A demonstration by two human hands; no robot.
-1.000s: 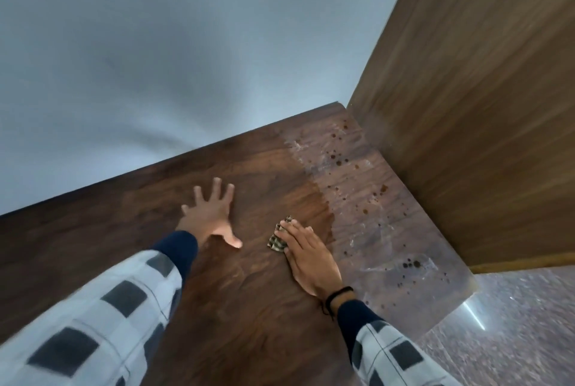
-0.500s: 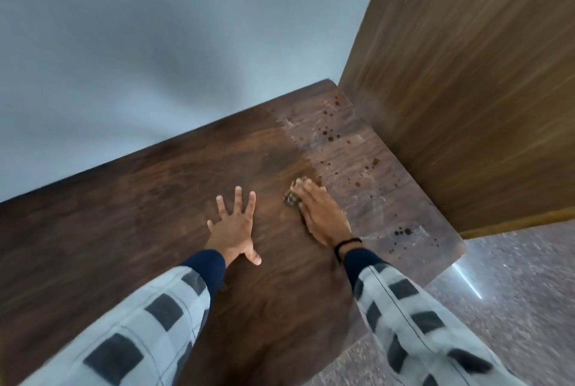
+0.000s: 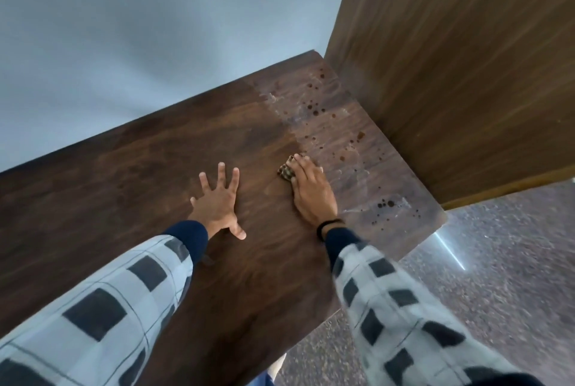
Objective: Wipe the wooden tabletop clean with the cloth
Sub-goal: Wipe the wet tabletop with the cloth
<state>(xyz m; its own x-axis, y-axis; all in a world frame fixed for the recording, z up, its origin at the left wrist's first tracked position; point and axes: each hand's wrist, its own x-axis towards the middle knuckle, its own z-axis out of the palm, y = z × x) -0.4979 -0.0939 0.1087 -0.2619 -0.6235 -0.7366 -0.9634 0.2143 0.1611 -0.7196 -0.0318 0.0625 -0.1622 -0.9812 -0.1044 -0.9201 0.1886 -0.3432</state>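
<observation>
the right hand [image 3: 312, 191] lies flat on the wooden worktop [image 3: 130, 186], its fingers [image 3: 303, 167] pressed together over a small patterned cloth [image 3: 285, 173] that peeks out at the fingertips, at the edge of a paler, spotted patch [image 3: 351, 149]. the left hand [image 3: 217, 202] rests palm down just beside it, fingers spread wide and empty.

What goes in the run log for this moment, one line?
right hand pressing cloth flat | left hand splayed on tabletop | dusty spotted strip right of cloth unwiped
</observation>
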